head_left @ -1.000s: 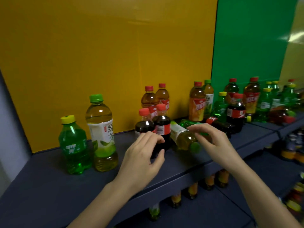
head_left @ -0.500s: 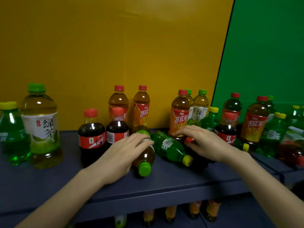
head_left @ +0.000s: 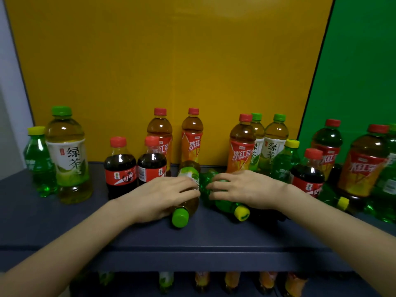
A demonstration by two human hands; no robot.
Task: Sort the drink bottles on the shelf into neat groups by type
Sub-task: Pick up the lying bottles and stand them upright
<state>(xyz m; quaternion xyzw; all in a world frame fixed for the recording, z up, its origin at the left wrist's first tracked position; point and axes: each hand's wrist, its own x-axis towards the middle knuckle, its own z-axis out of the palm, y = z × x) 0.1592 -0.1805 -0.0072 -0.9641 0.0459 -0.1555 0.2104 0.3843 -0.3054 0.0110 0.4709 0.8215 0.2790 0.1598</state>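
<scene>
Two bottles lie on their sides on the dark shelf (head_left: 192, 239), caps toward me. My left hand (head_left: 162, 196) is curled over the fallen green tea bottle (head_left: 188, 185), which has a green cap. My right hand (head_left: 244, 189) is curled over the fallen green soda bottle (head_left: 225, 204) with a yellow cap. Upright around them stand two cola bottles (head_left: 121, 168), several iced red tea bottles (head_left: 191, 138) and green tea bottles (head_left: 275, 142). At the far left stand a large green tea bottle (head_left: 67, 155) and a green soda bottle (head_left: 37, 161).
The yellow back panel (head_left: 171, 61) and green panel (head_left: 360, 71) close off the shelf's rear. More mixed bottles crowd the right end (head_left: 364, 163), one green soda (head_left: 340, 202) lying down. A lower shelf holds bottles (head_left: 201, 279) beneath the front edge.
My view has swung left and closer. Both hands have settled down onto the two fallen bottles, fingers now wrapped over their bodies.
</scene>
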